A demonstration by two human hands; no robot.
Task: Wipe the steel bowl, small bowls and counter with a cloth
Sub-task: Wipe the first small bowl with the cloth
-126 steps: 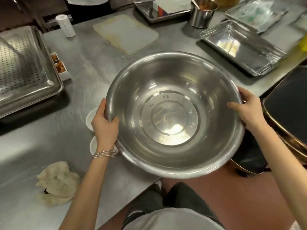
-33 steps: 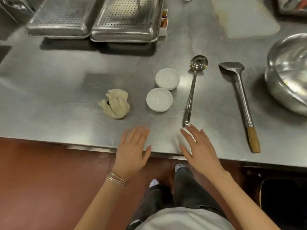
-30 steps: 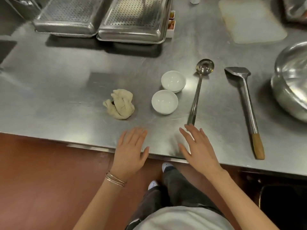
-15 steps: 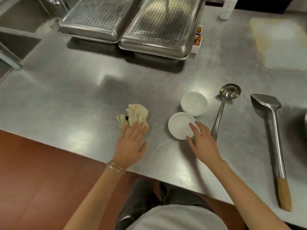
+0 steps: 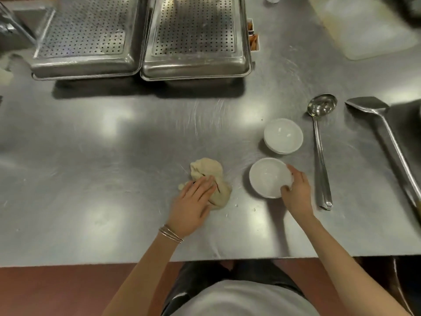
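Head view: left grip had come to rest released on cloth; right grip now grasped near bowl; wiping could begin.

The bench fills my view. My left hand rests on the cloth, its fingers almost straight across the near half and bangles at the wrist. The near bowl stands at 3 o'clock from the cloth, just beside it. My right hand grips its rim at about 4 o'clock, thumb on the near edge and fingers curled over the right edge. The far bowl stands at 1 o'clock from the near one, just beside it. A ladle lies at 3 o'clock from both bowls, cup away from me, with a spatula beyond it. At 11 o'clock, a perforated left pan and right pan sit side by side.
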